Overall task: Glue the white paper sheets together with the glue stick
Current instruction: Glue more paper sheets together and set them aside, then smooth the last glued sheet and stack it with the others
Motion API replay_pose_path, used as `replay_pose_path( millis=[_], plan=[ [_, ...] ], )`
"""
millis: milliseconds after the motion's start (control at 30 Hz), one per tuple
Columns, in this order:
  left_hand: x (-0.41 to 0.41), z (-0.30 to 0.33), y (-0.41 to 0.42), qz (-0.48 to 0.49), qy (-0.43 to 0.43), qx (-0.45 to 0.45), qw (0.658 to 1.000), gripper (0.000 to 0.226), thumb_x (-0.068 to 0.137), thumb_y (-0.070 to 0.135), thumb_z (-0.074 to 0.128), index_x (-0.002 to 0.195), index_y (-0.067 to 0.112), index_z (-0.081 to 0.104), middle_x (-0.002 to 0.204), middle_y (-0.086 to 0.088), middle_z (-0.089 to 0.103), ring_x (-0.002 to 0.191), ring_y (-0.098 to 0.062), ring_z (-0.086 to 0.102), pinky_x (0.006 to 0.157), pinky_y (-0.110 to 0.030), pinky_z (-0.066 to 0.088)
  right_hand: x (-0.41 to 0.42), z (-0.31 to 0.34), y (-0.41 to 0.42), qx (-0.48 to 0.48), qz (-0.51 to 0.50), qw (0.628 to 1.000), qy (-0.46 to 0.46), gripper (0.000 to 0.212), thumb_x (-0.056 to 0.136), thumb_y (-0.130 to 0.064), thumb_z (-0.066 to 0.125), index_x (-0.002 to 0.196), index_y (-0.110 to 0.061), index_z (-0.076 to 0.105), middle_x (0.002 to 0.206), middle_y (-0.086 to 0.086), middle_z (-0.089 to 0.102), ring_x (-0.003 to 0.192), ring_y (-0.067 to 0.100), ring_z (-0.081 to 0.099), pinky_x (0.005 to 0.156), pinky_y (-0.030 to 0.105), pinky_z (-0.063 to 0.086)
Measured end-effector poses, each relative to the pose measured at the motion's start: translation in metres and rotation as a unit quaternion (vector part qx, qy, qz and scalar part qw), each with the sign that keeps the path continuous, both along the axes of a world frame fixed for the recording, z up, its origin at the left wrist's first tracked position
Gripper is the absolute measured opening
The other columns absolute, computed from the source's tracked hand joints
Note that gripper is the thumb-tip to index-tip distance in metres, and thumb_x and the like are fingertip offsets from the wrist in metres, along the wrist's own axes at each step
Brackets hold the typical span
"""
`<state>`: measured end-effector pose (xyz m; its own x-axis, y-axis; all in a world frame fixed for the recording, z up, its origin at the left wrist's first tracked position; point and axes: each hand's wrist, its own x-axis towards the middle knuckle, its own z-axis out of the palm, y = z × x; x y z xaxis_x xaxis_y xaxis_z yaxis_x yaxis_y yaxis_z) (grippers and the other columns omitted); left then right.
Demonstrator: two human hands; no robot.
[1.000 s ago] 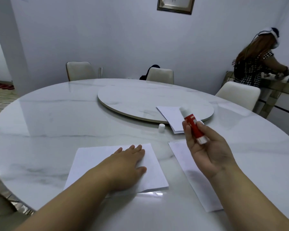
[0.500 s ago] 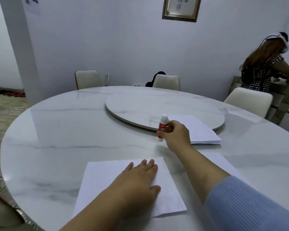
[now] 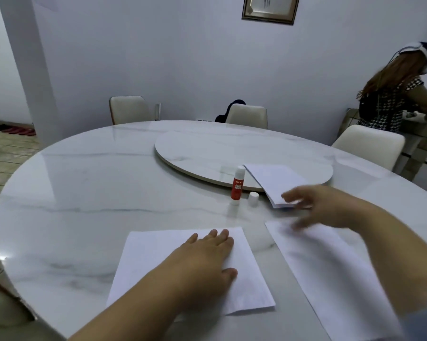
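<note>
My left hand [image 3: 207, 257] lies flat, fingers straight, pressing on a white paper sheet [image 3: 153, 257] near the table's front edge. A second white sheet [image 3: 330, 271] lies to its right. My right hand [image 3: 315, 207], blurred with fingers spread, hovers above that sheet's far end and holds nothing. The red glue stick [image 3: 237, 184] stands upright and uncapped on the table, with its white cap [image 3: 253, 199] beside it. A stack of white sheets [image 3: 274, 180] lies partly on the turntable, just beyond my right hand.
The round marble table [image 3: 84, 193] carries a raised turntable [image 3: 207, 148] in its middle. White chairs [image 3: 128, 109] stand round the far side. A person [image 3: 394, 94] stands at a counter at the back right.
My right hand set the glue stick upright beside its cap, let go of it and moved right and nearer, over the right sheet. My left hand stayed on the left sheet.
</note>
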<state>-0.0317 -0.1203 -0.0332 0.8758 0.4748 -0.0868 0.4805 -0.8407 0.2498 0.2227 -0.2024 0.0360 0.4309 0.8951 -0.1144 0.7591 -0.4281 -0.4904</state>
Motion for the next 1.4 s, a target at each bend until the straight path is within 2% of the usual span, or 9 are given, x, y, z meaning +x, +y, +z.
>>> replay_pose_path(
  millis=[100,267,400,600,800,1000,1167,1300,1400],
  plan=[
    [0.007,0.001,-0.002,-0.004,0.002,-0.010,1.000,0.062,0.095,0.042,0.031,0.148,0.028,0.004,0.158,0.013,-0.005,0.143,-0.004,-0.005,0.115,-0.028,-0.005,0.007,-0.007,-0.043,-0.213,0.039,0.969,-0.117,0.098,0.062,-0.040,0.085,0.143,-0.043,0.032,0.135,-0.024,0.036,0.128,0.010,0.042,0.100,0.020,0.031],
    [0.019,0.006,-0.015,-0.013,-0.016,-0.036,0.999,0.062,0.092,0.046,0.038,0.147,0.037,0.010,0.156,0.020,-0.001,0.142,-0.003,0.000,0.102,-0.019,-0.003,0.011,-0.025,-0.072,-0.106,-0.022,0.987,-0.115,0.096,0.055,-0.045,0.084,0.138,-0.048,0.036,0.108,-0.025,0.050,0.102,0.005,0.051,0.085,0.019,0.040],
    [0.023,0.006,-0.021,-0.020,-0.057,-0.038,0.997,0.060,0.091,0.044,0.043,0.145,0.038,0.018,0.155,0.023,-0.001,0.140,0.000,0.000,0.096,-0.016,-0.006,0.006,-0.020,-0.087,-0.107,-0.051,0.981,-0.151,0.049,0.052,-0.051,0.080,0.097,-0.049,0.061,0.087,-0.020,0.054,0.075,0.000,0.054,0.050,0.013,0.040],
    [0.018,0.011,-0.032,-0.012,-0.182,-0.079,0.980,0.037,0.095,0.039,0.040,0.131,0.035,0.047,0.156,0.020,0.008,0.142,0.003,-0.003,0.115,-0.022,0.001,0.020,0.029,-0.132,0.078,-0.062,0.995,-0.004,0.037,0.051,-0.048,0.087,0.074,-0.021,0.075,0.067,0.002,0.074,0.061,0.016,0.071,0.053,0.032,0.057],
    [-0.003,0.038,-0.080,-0.019,-0.386,-0.442,0.809,0.080,0.061,0.069,0.063,0.118,0.080,0.009,0.141,0.023,0.040,0.130,-0.003,0.039,0.104,-0.033,0.034,-0.034,0.038,-0.123,0.329,0.011,0.874,0.358,0.031,0.057,-0.021,0.076,0.087,-0.014,0.078,0.092,0.007,0.078,0.077,0.021,0.074,0.058,0.026,0.057],
    [-0.021,0.041,-0.076,0.063,-0.575,-0.402,0.710,0.098,0.065,0.028,0.072,0.126,0.072,0.010,0.094,0.018,0.073,0.089,-0.006,0.070,0.062,-0.019,0.055,-0.102,0.018,-0.084,0.336,0.006,0.832,0.441,0.048,0.055,-0.023,0.079,0.100,-0.010,0.070,0.096,0.009,0.077,0.081,0.024,0.074,0.058,0.028,0.057],
    [-0.065,0.051,-0.037,0.142,-0.538,-0.332,0.761,0.054,0.080,0.014,0.067,0.110,0.055,0.052,0.084,0.012,0.074,0.075,-0.014,0.072,0.059,-0.028,0.058,-0.109,0.006,-0.072,0.389,-0.010,0.782,0.486,0.078,0.058,-0.015,0.079,0.130,-0.023,0.048,0.101,0.004,0.076,0.091,0.023,0.073,0.069,0.033,0.060],
    [-0.086,0.047,-0.004,0.199,-0.462,-0.274,0.820,0.010,0.077,0.015,0.072,0.083,0.023,0.071,0.058,0.009,0.062,0.052,-0.004,0.060,0.049,-0.013,0.046,-0.110,-0.016,-0.068,0.365,-0.044,0.840,0.399,0.083,0.053,-0.013,0.080,0.125,-0.041,0.050,0.085,0.007,0.078,0.075,0.021,0.074,0.054,0.026,0.056],
    [-0.095,0.036,0.014,0.227,-0.353,-0.246,0.874,0.005,0.078,0.022,0.072,0.078,0.027,0.073,0.071,-0.003,0.059,0.059,-0.013,0.052,0.061,-0.023,0.044,-0.114,-0.033,-0.064,0.299,-0.071,0.894,0.325,0.050,0.059,-0.008,0.085,0.101,-0.030,0.072,0.071,0.007,0.061,0.062,0.015,0.062,0.053,0.019,0.050]
  ],
)
